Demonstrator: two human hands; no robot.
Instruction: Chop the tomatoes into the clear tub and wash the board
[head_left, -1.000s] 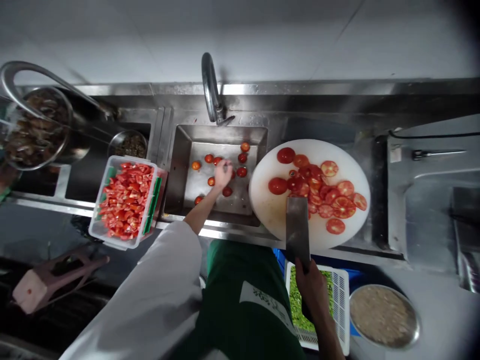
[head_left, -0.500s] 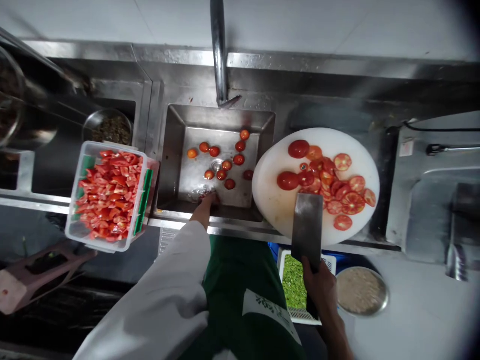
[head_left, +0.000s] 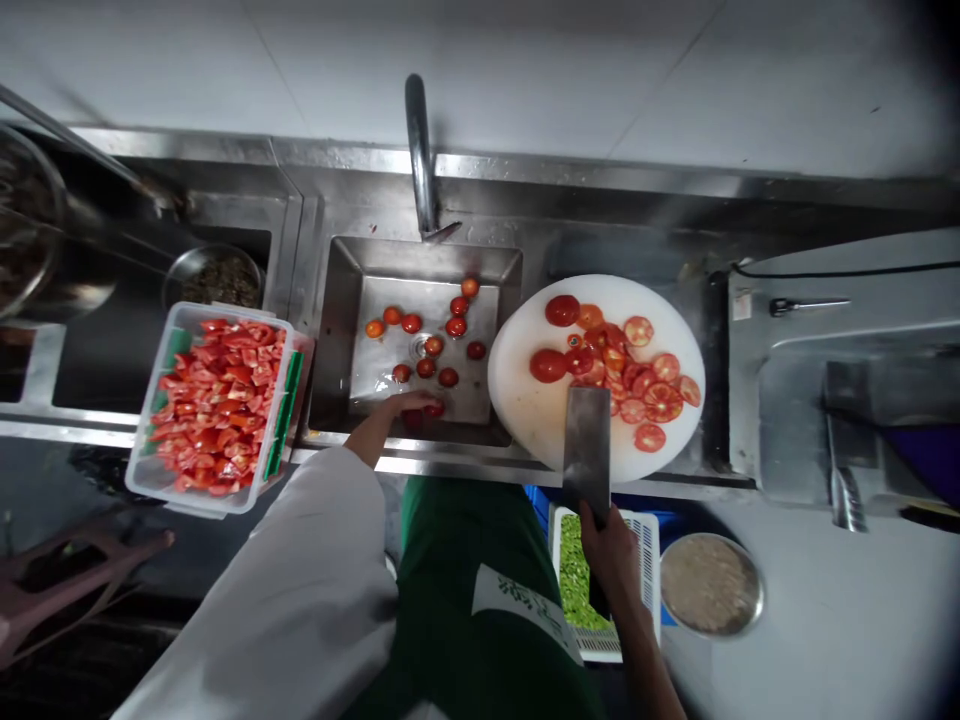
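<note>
My left hand (head_left: 405,405) reaches into the near side of the steel sink (head_left: 491,432), its fingers curled round a red tomato (head_left: 435,408); part of the grip is hidden. Several whole tomatoes (head_left: 433,346) lie scattered in the wet basin. My right hand (head_left: 611,545) is closed on the handle of a cleaver (head_left: 587,445), whose broad blade overlaps the near edge of the round white cutting board (head_left: 525,420). Tomato slices (head_left: 664,402) are heaped on the board's right half, with larger uncut-looking tomatoes (head_left: 549,366) to their left.
A clear plastic box (head_left: 142,470) full of chopped tomato stands left of the sink. The faucet (head_left: 421,160) rises behind the basin. Below the board are a white basket (head_left: 649,560) of chopped greens and a round metal pan (head_left: 757,600). Another cleaver (head_left: 851,420) lies at right.
My left hand has lifted a little from the basin floor, and red tomato now shows at its fingers. The camera view has shifted; the cleaver stays over the board's near edge.
</note>
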